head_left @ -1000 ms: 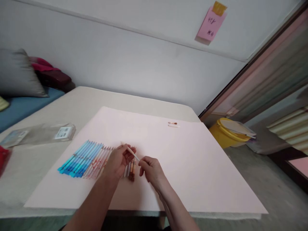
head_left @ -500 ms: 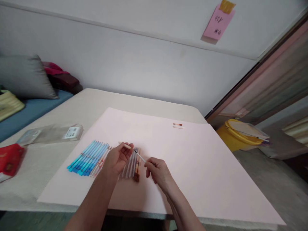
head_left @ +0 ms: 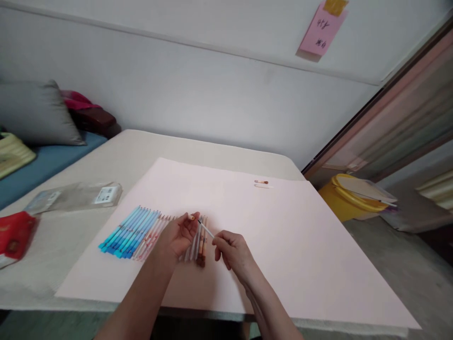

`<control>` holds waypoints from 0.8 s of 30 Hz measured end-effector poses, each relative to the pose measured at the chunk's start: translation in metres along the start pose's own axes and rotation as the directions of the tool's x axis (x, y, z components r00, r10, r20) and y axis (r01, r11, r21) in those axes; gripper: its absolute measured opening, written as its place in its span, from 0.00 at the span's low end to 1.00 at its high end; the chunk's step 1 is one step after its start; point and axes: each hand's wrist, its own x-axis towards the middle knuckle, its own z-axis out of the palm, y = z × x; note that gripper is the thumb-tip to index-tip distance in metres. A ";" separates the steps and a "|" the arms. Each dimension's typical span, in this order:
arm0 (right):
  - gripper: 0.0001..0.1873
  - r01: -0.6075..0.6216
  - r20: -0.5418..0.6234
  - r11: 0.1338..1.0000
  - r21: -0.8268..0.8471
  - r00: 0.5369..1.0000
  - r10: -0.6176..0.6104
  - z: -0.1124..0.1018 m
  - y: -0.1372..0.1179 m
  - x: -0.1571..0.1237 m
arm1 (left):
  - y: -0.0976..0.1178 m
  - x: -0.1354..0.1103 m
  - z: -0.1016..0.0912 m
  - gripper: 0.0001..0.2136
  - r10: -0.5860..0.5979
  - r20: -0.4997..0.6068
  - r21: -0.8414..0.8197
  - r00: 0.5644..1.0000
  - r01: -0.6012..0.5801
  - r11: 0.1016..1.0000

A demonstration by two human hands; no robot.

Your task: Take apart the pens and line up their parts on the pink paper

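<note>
Pale piece (head_left: 191,217): swung nearly end-on since the earlier frame, only a stub showed.
Left grip (head_left: 180,234): held that piece between curled fingers.
Right grip (head_left: 230,249): pinched the white stick (head_left: 207,228) by its near-right end; dark tip pointed far-left, near the left grip.
Blue pens (head_left: 130,231): in a row on the pink sheet (head_left: 300,255), left of the brown pens (head_left: 203,243).
Small brown piece (head_left: 261,182): far right on the sheet.

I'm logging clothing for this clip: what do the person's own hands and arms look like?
The left hand and right hand are ungloved. Both forearms are bare where visible; no sleeve, watch or bracelet shows on them.
</note>
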 end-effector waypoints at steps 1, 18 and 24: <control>0.11 0.002 -0.001 1.000 0.007 1.000 -0.002 0.000 -0.001 0.000 | 0.000 0.000 0.000 0.07 -0.016 -0.010 -0.013 1.000 0.016 1.000; 0.13 0.020 -0.144 0.986 -0.168 0.989 -0.045 -0.009 0.013 0.006 | -0.035 0.000 -0.007 0.02 -0.140 0.135 0.335 0.981 0.088 0.938; 0.15 0.040 -0.168 0.945 -0.325 0.981 -0.099 -0.007 0.007 0.003 | -0.044 -0.002 -0.006 0.04 -0.123 0.114 0.340 0.986 0.078 0.937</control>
